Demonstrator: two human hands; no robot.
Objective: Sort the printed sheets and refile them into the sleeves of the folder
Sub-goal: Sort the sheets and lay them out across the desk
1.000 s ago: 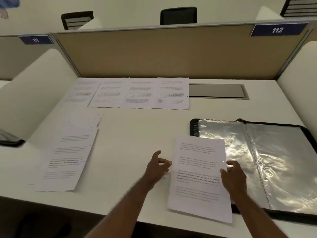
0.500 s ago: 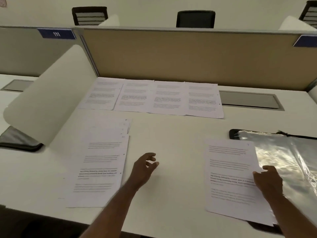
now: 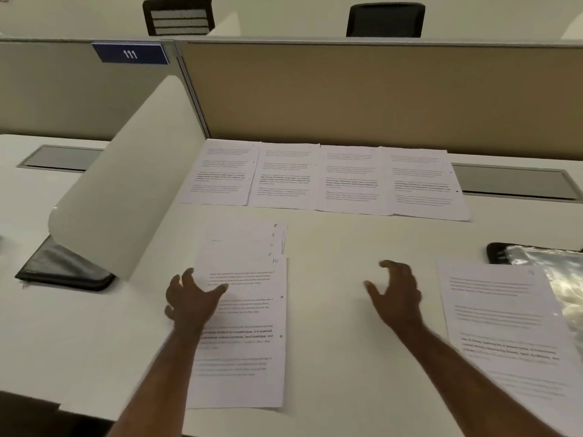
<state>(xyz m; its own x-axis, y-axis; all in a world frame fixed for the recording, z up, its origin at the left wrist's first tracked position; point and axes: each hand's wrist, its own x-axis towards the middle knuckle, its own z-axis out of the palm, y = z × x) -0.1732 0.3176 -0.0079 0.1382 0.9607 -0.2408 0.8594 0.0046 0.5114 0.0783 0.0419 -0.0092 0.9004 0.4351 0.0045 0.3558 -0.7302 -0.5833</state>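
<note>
The left hand (image 3: pixel 192 299) has moved onto the fanned stack (image 3: pixel 244 313) near the desk's (image 3: pixel 347 241) front edge, fingers spread and grasping nothing yet; the right hand (image 3: pixel 396 293) has let go of the single sheet (image 3: pixel 504 326), now hovering released, so another sheet likely comes next, with the folder (image 3: pixel 498 252) cut off at the right edge.

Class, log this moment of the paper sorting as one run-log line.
left hand: on fanned stack | right hand: open, above desk | single sheet: partly over folder | row of four sheets: at partition
</note>
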